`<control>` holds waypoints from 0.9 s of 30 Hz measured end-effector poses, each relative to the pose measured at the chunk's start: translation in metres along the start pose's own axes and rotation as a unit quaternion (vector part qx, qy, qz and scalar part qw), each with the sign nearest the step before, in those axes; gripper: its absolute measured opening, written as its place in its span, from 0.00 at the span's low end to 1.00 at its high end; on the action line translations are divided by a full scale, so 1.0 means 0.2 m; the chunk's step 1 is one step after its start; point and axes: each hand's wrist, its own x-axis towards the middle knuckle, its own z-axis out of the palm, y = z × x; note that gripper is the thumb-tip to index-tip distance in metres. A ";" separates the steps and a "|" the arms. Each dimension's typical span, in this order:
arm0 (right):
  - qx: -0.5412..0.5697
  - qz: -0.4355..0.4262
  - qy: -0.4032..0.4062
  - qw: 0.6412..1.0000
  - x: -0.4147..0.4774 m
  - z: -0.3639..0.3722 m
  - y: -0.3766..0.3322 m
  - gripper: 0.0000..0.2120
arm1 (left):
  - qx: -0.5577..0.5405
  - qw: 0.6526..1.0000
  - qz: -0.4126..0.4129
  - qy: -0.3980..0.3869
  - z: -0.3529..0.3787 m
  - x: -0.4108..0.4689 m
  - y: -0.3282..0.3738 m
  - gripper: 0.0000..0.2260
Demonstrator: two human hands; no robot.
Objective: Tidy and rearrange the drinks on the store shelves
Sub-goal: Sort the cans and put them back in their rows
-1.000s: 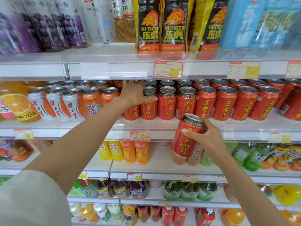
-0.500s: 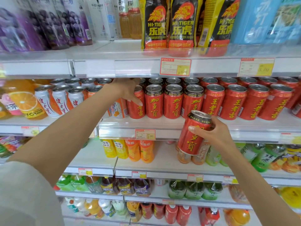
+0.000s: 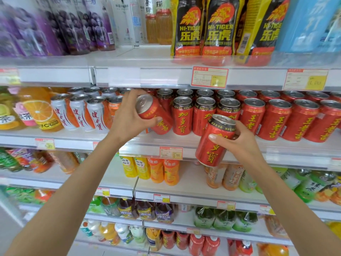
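Red aluminium herbal-tea cans with yellow characters [image 3: 203,115] fill the middle band of the frame, standing upright in rows on a white metal store shelf [image 3: 276,148] with price tags clipped to its front edge. At centre left, the left hand [image 3: 127,119] is closed around one red can with a silver top [image 3: 153,115], tipping it so its lid faces up and to the left; the can sits at the left end of the red row, its lower part just beside the next upright can. To the right and slightly lower, the right hand [image 3: 238,143] grips a second red can with yellow lettering [image 3: 214,141], held in front of the shelf edge and leaning a little to the right, thumb across its face and fingers behind.

Left of the tilted can stand white-and-orange cans with red script [image 3: 79,113], and beyond them, at the left edge, orange juice bottles with an orange-slice label [image 3: 40,111]. On the upper shelf, black-and-yellow Hi-Tiger pouches [image 3: 219,28] sit at upper centre and purple grape-drink bottles [image 3: 73,26] at upper left, blurred. Lower shelves hold mixed yellow, orange and green bottles.
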 end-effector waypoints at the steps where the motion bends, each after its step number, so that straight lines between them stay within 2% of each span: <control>1: -0.005 -0.005 -0.008 1.000 0.01 0.02 -0.01 0.24 | -0.058 0.998 -0.012 0.019 -0.02 -0.05 -0.01 0.26; 3: -0.020 -0.021 -0.024 0.999 0.03 0.07 -0.05 0.24 | -0.158 0.986 -0.031 0.044 -0.06 -0.15 -0.01 0.25; 6: -0.059 -0.058 -0.049 0.995 0.06 0.18 -0.10 0.26 | -0.246 0.963 -0.081 0.075 -0.10 -0.31 -0.02 0.30; 10: -0.117 -0.121 -0.080 0.983 0.13 0.32 -0.20 0.31 | -0.283 0.934 -0.174 0.133 -0.13 -0.45 -0.07 0.31; 13: -0.194 -0.189 -0.095 0.958 0.19 0.42 -0.26 0.34 | -0.293 0.917 -0.224 0.155 -0.15 -0.52 -0.10 0.24; 16: -0.307 -0.234 -0.066 0.920 0.28 0.51 -0.28 0.35 | -0.293 0.914 -0.238 0.150 -0.18 -0.59 -0.13 0.22; 19: -0.411 -0.244 -0.054 0.877 0.37 0.58 -0.28 0.38 | -0.290 0.915 -0.241 0.145 -0.22 -0.64 -0.14 0.21; 23: -0.481 -0.246 -0.040 0.840 0.46 0.63 -0.28 0.40 | -0.271 0.922 -0.229 0.156 -0.25 -0.70 -0.15 0.16; 27: -0.541 -0.218 -0.051 0.811 0.50 0.68 -0.29 0.46 | -0.277 0.923 -0.217 0.153 -0.28 -0.72 -0.15 0.20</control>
